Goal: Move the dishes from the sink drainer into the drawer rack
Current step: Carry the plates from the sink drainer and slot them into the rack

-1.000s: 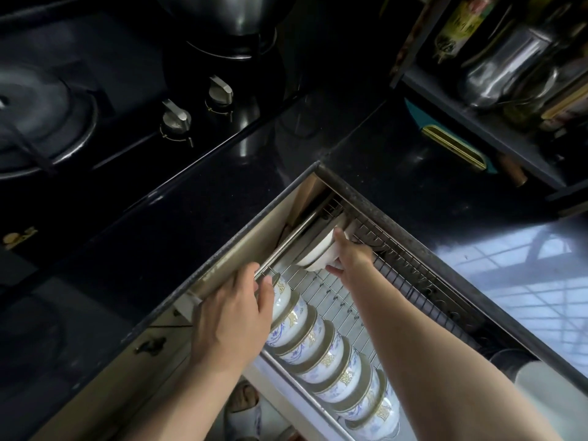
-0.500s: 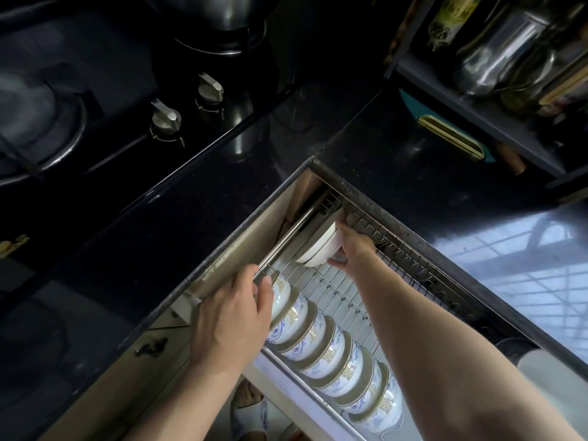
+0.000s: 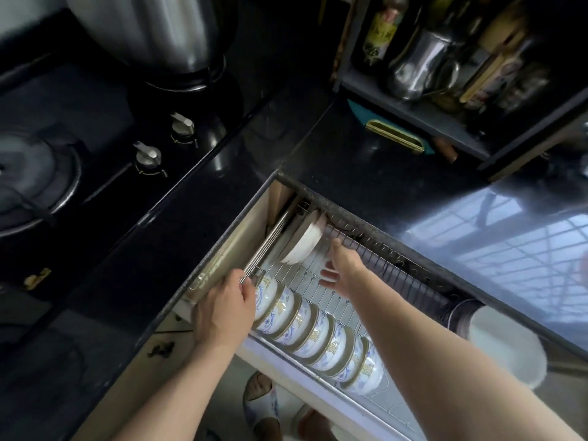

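Note:
The wire drawer rack (image 3: 321,288) is pulled out under the black counter. A white dish (image 3: 302,241) stands on edge at the rack's far left end, leaning on other plates there. My right hand (image 3: 342,265) hovers just right of that dish, fingers spread and holding nothing. Several blue-and-gold patterned bowls (image 3: 315,337) stand in a row along the rack's front. My left hand (image 3: 224,308) grips the rack's front left corner rail, next to the first bowl.
A gas hob with two knobs (image 3: 165,141) and a steel pot (image 3: 149,30) lies to the left. A shelf with bottles and a steel jug (image 3: 416,65) stands at the back right. A white round object (image 3: 506,345) sits at the right. My slippered foot (image 3: 261,405) shows below.
My right hand has let go of the white dish, which now stands in the rack, and has drawn back a little with fingers spread. My left hand stays on the rack corner.

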